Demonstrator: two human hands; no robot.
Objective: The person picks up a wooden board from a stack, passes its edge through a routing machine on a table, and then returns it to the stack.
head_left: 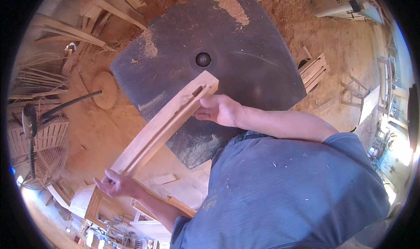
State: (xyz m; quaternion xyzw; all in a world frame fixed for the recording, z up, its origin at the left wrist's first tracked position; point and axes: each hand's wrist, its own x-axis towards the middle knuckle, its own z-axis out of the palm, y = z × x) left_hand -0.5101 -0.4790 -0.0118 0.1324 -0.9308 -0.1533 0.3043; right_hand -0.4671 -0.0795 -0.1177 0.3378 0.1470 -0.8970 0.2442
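Note:
A long, pale wooden piece point(162, 126) slants across the view over a dark machine table point(258, 69). A groove runs along it, ending in a deeper slot near its upper end. Its lower end rests at my left hand point(116, 184), the thumb against the wood and some fingers sticking out past it. Close to the slotted end, my right hand point(218, 110) grips the edge; its fingertips are partly hidden behind the wood. Just beyond that end, a round dark spindle point(203, 59) sits in the tabletop.
Wood shavings point(232, 8) lie on the table's far side. Boards point(70, 32) lean at the upper left, above a pedestal fan point(30, 130). Stacked wooden pieces point(315, 71) stand right of the table. A loose wood block point(165, 179) lies below the held piece.

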